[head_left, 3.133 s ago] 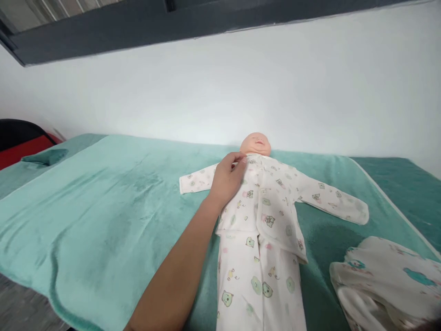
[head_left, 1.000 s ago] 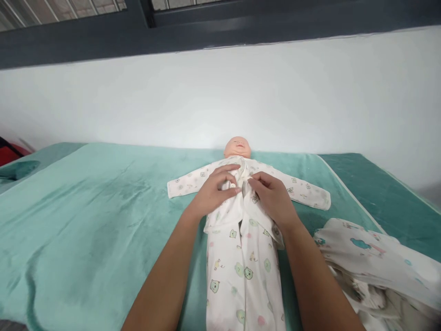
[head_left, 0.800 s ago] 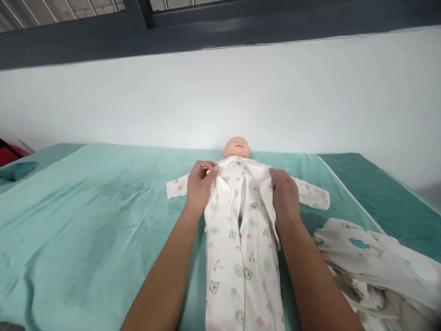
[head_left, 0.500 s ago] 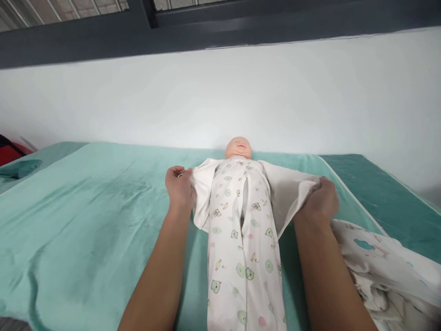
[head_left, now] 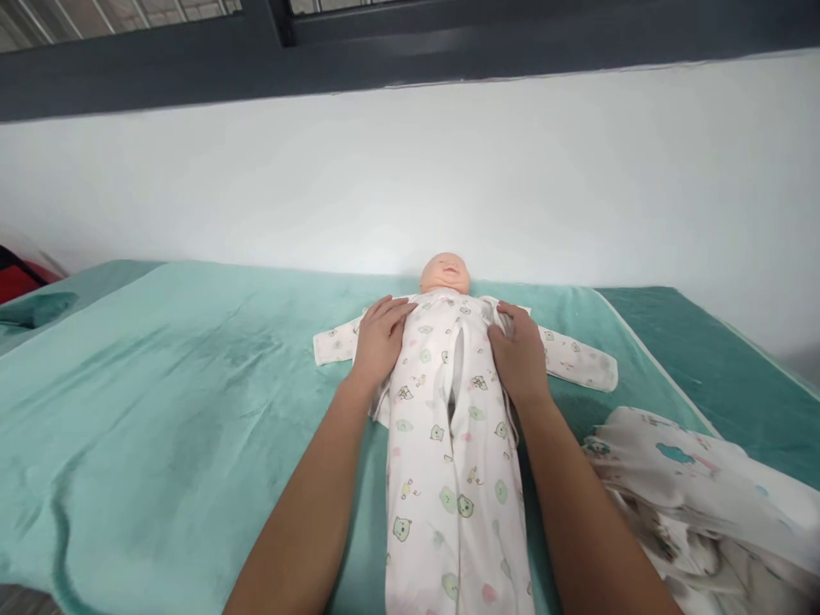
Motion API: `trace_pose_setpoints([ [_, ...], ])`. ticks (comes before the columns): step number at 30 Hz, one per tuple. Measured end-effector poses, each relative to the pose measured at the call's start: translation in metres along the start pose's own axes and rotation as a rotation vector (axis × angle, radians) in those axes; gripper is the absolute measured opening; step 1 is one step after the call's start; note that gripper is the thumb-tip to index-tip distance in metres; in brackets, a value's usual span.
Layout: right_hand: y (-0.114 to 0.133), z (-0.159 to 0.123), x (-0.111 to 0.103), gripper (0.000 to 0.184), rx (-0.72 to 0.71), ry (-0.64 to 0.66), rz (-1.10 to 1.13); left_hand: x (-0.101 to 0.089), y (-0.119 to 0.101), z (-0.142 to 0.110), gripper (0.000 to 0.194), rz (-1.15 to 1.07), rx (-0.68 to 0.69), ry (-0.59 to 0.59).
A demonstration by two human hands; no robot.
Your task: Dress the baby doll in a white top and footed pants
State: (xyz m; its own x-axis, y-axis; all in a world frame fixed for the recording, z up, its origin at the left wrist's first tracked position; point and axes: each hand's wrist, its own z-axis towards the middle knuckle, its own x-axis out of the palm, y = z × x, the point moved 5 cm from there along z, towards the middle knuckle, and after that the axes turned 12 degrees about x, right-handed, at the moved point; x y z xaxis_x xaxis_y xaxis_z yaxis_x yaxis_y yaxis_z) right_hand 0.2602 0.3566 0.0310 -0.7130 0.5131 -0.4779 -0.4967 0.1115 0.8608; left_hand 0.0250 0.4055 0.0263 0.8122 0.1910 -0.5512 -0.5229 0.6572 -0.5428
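A baby doll [head_left: 445,272] lies on its back, head toward the wall, in patterned white clothes. Patterned white trousers [head_left: 436,461] reach up over its chest, with a slit down the front. The jacket's front is spread apart, and its sleeves [head_left: 580,363] stretch out to both sides. My left hand [head_left: 383,337] rests on the doll's left-of-picture side near the shoulder, fingers extended. Opposite it, my right hand [head_left: 518,350] touches the jacket and the trousers' edge, thumb apart from slightly bent fingers.
Folded white printed cloths [head_left: 692,478] are piled at the lower right, close to my right forearm. A light green blanket [head_left: 192,410] covers the bed, over a darker green layer [head_left: 717,359]. The white wall [head_left: 320,188] stands behind the doll's head.
Both hands first worked at the closed jacket front, then drew its two panels outward, baring the trousers' top. Now they have released the panels and come back in to the doll's sides.
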Motion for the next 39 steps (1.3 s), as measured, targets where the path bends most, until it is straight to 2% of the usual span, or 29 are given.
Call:
trace_pose_setpoints([
  [2, -0.001, 0.008, 0.0, 0.045, -0.002, -0.027, -0.099, 0.003, 0.006, 0.001, 0.037, 0.077, 0.001, 0.062],
  [6, 0.0, 0.02, -0.001, 0.046, 0.022, -0.035, -0.238, 0.003, 0.014, 0.0, 0.044, 0.201, -0.017, 0.111],
  [11, 0.006, 0.026, 0.004, 0.053, -0.163, 0.074, -0.423, 0.001, 0.017, -0.002, 0.054, 0.345, -0.05, 0.091],
  [14, 0.002, 0.029, 0.004, 0.055, -0.204, 0.095, -0.541, -0.004, 0.021, -0.005, 0.053, 0.407, -0.105, 0.051],
  [18, -0.01, 0.037, -0.009, 0.053, -0.092, 0.053, -0.635, -0.014, 0.026, -0.009, 0.05, 0.462, -0.209, 0.003],
  [25, -0.026, 0.047, -0.036, 0.048, 0.154, 0.01, -0.651, -0.018, 0.027, -0.013, 0.051, 0.537, -0.342, 0.072],
  [27, -0.031, 0.048, -0.039, 0.049, 0.184, -0.009, -0.643, -0.019, 0.027, -0.013, 0.052, 0.559, -0.386, 0.073],
  [29, -0.032, 0.047, -0.039, 0.05, 0.145, -0.033, -0.625, -0.019, 0.027, -0.013, 0.053, 0.573, -0.409, 0.085],
  [32, -0.019, 0.04, -0.037, 0.047, -0.029, -0.13, -0.551, -0.018, 0.025, -0.012, 0.052, 0.575, -0.406, 0.104],
  [34, 0.0, 0.032, -0.035, 0.045, -0.171, -0.181, -0.427, -0.018, 0.024, -0.011, 0.051, 0.573, -0.4, 0.106],
  [35, 0.011, 0.026, -0.032, 0.044, -0.233, -0.165, -0.35, -0.018, 0.023, -0.01, 0.05, 0.571, -0.4, 0.106],
  [37, 0.038, 0.014, -0.019, 0.042, -0.331, -0.038, -0.226, -0.018, 0.023, -0.01, 0.047, 0.56, -0.41, 0.105],
  [39, 0.068, 0.0, 0.004, 0.042, -0.4, 0.149, -0.233, -0.018, 0.024, -0.009, 0.045, 0.545, -0.418, 0.107],
])
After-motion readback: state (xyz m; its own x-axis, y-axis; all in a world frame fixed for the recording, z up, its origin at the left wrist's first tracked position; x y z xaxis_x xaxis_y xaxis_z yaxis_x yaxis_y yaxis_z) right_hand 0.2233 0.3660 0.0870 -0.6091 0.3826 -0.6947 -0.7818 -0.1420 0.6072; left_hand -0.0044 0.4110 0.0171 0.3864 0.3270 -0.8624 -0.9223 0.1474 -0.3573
